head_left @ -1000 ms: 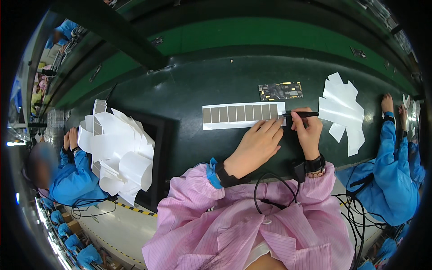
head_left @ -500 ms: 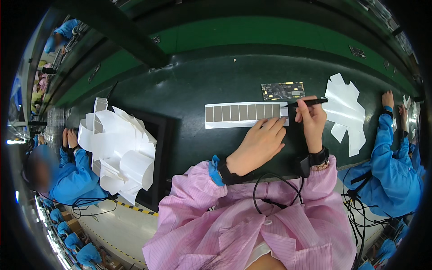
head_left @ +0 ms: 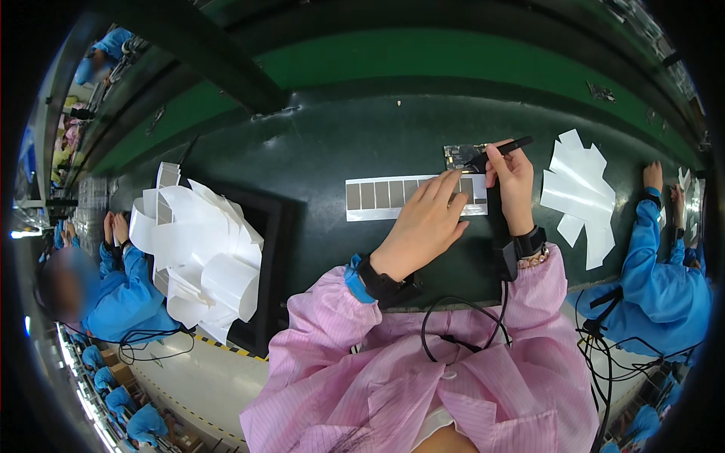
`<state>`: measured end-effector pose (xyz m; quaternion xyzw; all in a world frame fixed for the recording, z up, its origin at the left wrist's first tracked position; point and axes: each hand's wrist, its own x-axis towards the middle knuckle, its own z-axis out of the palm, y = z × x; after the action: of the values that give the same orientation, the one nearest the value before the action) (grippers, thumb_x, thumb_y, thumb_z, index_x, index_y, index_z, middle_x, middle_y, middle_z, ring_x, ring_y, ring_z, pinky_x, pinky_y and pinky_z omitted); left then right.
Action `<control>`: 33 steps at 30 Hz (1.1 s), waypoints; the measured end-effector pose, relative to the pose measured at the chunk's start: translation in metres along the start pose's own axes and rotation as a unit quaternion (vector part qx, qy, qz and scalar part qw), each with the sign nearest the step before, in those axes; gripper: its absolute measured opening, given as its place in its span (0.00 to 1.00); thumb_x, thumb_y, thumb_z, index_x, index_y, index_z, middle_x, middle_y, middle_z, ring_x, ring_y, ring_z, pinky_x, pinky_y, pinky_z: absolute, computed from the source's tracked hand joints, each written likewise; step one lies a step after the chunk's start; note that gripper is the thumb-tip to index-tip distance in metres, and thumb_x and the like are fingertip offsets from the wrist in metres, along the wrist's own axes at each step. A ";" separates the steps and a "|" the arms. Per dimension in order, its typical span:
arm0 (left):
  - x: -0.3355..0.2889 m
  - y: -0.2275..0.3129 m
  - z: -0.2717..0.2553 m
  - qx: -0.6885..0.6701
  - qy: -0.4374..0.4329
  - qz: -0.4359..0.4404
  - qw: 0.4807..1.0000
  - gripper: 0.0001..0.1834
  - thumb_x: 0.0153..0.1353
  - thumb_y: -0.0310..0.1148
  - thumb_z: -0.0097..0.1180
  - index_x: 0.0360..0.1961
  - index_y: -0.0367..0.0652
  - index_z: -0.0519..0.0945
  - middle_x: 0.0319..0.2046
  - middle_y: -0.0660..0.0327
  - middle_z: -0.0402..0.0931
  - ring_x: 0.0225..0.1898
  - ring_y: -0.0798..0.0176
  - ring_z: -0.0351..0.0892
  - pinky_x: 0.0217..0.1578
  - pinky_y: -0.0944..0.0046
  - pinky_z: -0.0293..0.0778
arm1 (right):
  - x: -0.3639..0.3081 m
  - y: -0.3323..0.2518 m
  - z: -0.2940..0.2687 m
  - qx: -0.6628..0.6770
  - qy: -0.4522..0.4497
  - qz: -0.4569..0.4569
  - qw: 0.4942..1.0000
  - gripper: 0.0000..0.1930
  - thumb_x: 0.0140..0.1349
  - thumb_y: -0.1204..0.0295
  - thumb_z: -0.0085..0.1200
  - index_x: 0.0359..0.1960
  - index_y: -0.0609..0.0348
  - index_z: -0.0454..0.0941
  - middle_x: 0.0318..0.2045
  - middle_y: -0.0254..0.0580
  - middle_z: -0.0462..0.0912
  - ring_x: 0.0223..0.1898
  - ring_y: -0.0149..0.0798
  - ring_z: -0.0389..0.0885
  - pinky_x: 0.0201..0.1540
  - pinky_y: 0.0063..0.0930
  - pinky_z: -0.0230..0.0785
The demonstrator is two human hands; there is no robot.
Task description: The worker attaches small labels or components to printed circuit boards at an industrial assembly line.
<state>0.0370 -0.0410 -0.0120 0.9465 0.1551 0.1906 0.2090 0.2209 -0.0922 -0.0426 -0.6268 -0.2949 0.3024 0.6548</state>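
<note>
The right hand (head_left: pixel 512 181), gripping black tweezers (head_left: pixel 507 146), has lifted far to the small circuit board (head_left: pixel 462 156), while the open left hand (head_left: pixel 425 223) still presses the grey-patched strip (head_left: pixel 381 196).

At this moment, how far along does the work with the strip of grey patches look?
Done: the strip lies flat on the dark bench, pinned by the left hand. In hand: the right hand brings a black tool to the small dark part above the strip's right end. Left: most grey patches remain on the strip.
</note>
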 end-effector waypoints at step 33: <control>0.081 -0.029 0.008 0.076 -0.010 0.084 0.994 0.22 0.48 0.32 0.64 0.45 0.38 0.74 0.41 0.57 0.70 0.46 0.56 0.71 0.44 0.59 0.69 | -0.005 -0.022 -0.024 -0.055 0.108 -0.106 0.987 0.06 0.63 0.73 0.57 0.36 0.64 0.78 0.21 0.32 0.77 0.17 0.21 0.70 0.19 0.15 0.60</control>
<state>0.1053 0.0113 -0.0077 0.9713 0.0872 0.1852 0.1212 0.2372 -0.1120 -0.0218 -0.6564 -0.3030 0.1450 0.6756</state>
